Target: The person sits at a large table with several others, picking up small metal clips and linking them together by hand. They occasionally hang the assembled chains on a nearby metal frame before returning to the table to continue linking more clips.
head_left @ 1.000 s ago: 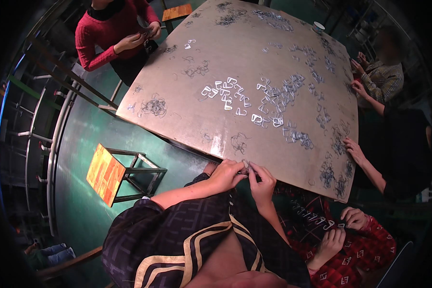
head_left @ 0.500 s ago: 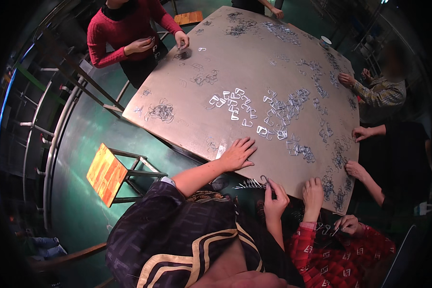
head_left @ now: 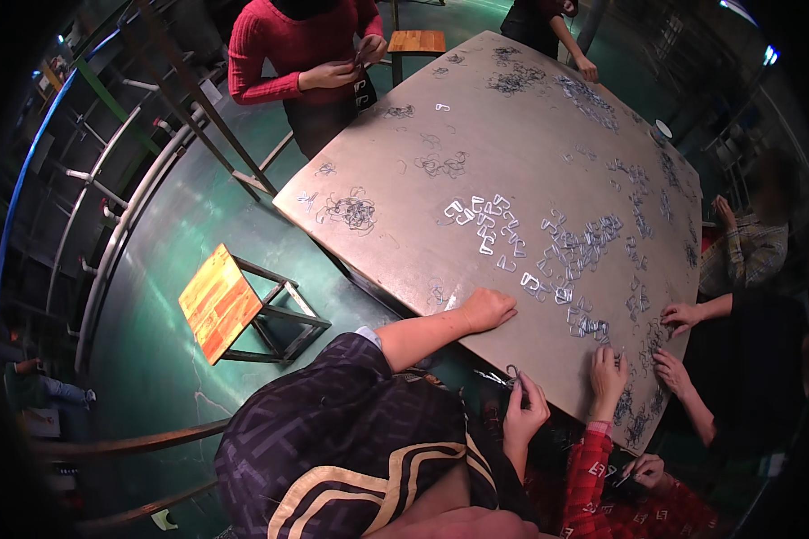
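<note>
My left hand rests at the near edge of the table, its fingers curled inward; whatever lies under them is hidden. Below the table's edge, my right hand pinches a dark wire hook. Shiny thin metal pieces show beside that hook, partly blurred and dark. Beyond my left hand lie loose flat, bent metal clips, and a larger heap of the same clips spreads to its right.
Piles of thin dark wire hooks dot the table. A wooden-topped stool stands at left. Close on my right, a co-worker in a red patterned sleeve has a hand on the table. Other people work along the far and right sides. A white cup sits at the far right edge.
My left hand has gone from spread flat on the table to curled. My right hand still pinches the hook. The whole view has shifted, and the person in red at the far side has lifted a hand off the table.
</note>
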Demonstrator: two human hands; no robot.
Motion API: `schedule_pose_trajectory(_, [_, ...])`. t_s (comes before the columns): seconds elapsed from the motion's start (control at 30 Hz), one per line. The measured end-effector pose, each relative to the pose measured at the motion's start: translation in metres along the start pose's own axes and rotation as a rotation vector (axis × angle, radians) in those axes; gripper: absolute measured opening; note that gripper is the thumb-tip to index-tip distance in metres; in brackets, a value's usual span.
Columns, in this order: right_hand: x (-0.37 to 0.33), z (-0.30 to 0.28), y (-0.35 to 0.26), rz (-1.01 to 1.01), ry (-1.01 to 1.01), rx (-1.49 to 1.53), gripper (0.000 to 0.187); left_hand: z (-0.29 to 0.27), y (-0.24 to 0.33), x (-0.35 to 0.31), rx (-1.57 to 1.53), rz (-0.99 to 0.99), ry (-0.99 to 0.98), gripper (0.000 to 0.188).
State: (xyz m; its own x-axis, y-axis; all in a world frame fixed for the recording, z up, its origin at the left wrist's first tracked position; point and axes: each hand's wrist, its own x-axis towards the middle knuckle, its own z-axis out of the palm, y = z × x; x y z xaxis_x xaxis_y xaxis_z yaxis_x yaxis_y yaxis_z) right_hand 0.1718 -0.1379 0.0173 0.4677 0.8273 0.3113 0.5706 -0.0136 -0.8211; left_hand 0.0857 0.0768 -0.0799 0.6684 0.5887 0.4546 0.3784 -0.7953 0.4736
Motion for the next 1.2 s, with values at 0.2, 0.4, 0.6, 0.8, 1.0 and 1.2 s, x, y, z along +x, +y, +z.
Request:
schedule_pose_trajectory(0.2, [0.005, 0.01, -0.002, 0.04, -0.045, 0.039, 0.021, -0.073, -0.052, 0.002, -0.15, -0.46, 0.295, 0.022])
schedule_pose_trajectory(0.4, [0.004, 0.023, 0.001, 0.012, -0.072, 0.034, 0.02, -0.17, -0.153, -0.036, 0.348, -0.681, 0.315, 0.024])
schedule_pose_trajectory(0.6, [0.012, 0.032, 0.003, 0.036, -0.141, 0.043, 0.018, -0.179, -0.134, -0.035, 0.669, -0.33, 0.189, 0.014])
schedule_pose_trajectory(0.8, [0.017, 0.034, -0.002, 0.016, -0.127, 0.032, 0.018, -0.091, -0.054, -0.015, 0.188, 0.022, -0.168, 0.018])
schedule_pose_trajectory(1.0, [0.014, 0.034, 0.008, 0.016, -0.108, 0.049, 0.019, -0.056, -0.008, -0.007, 0.33, 0.01, -0.434, 0.014])
schedule_pose_trajectory(1.2, [0.01, 0.03, 0.007, -0.006, -0.119, 0.025, 0.019, -0.047, -0.001, 0.004, 0.348, 0.026, -0.457, 0.014])
